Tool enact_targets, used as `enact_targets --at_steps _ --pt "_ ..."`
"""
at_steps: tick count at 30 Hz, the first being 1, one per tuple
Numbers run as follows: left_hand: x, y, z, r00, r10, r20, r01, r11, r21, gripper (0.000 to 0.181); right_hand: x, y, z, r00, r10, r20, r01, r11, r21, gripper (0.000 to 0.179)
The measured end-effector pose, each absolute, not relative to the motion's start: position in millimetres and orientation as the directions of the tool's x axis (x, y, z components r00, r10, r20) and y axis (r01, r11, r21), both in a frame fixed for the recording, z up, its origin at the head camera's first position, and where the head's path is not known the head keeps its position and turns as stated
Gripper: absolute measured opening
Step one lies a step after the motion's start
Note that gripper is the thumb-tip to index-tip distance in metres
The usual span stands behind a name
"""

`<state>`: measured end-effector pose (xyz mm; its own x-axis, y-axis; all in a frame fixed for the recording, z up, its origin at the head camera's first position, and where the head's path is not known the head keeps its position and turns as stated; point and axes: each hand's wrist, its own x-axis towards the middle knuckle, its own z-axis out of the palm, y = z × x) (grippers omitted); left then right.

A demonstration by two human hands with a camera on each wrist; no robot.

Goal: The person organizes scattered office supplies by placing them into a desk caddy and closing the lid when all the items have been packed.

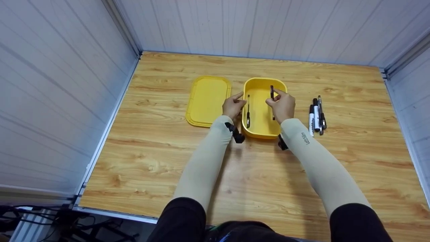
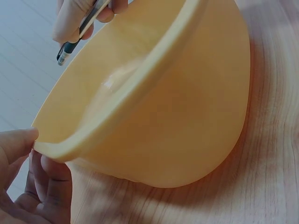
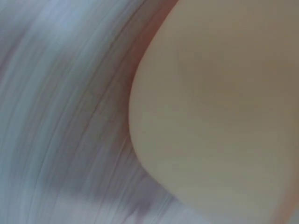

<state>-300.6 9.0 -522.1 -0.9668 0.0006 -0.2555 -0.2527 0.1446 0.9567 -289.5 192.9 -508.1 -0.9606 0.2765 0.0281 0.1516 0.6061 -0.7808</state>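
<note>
Left hand [image 1: 234, 107] pinches the rim of an open yellow box [image 1: 260, 122]; right hand [image 1: 283, 105] holds a dark pen [image 1: 272, 90] over it.

Nearest, pale arm sleeves [image 1: 208, 161] reach forward above a wood-grain table [image 1: 151, 168]. The box stands on the table between the hands; the left fingers, nearly closed, catch its left rim, and the right fingers, curled in, grip the tilted pen above it. Another pen [image 1: 248, 116] lies inside, along the left wall. To the right, two white markers [image 1: 316, 117] with black caps lie beside darker pens [image 1: 321, 114]. To the left, a yellow lid [image 1: 209, 101] lies flat. Beyond, a whitish wall [image 1: 268, 27].
</note>
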Motion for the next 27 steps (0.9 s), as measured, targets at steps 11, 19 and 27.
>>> enact_targets --at_steps 11,19,27 --pt "-298 9 -521 -0.961 0.013 -0.277 -0.274 0.107 0.956 0.043 -292 178 -514 -0.961 0.276 0.032 0.151 0.615 -0.774 0.052" --pt "-299 10 -521 -0.96 0.001 -0.28 -0.278 0.111 0.954 0.043 -293 174 -513 -0.964 0.264 -0.002 0.168 0.609 -0.775 0.052" --pt "-300 9 -521 -0.962 0.012 -0.274 -0.27 0.127 0.954 0.042 -295 169 -516 -0.968 0.251 -0.011 0.168 0.616 -0.77 0.053"
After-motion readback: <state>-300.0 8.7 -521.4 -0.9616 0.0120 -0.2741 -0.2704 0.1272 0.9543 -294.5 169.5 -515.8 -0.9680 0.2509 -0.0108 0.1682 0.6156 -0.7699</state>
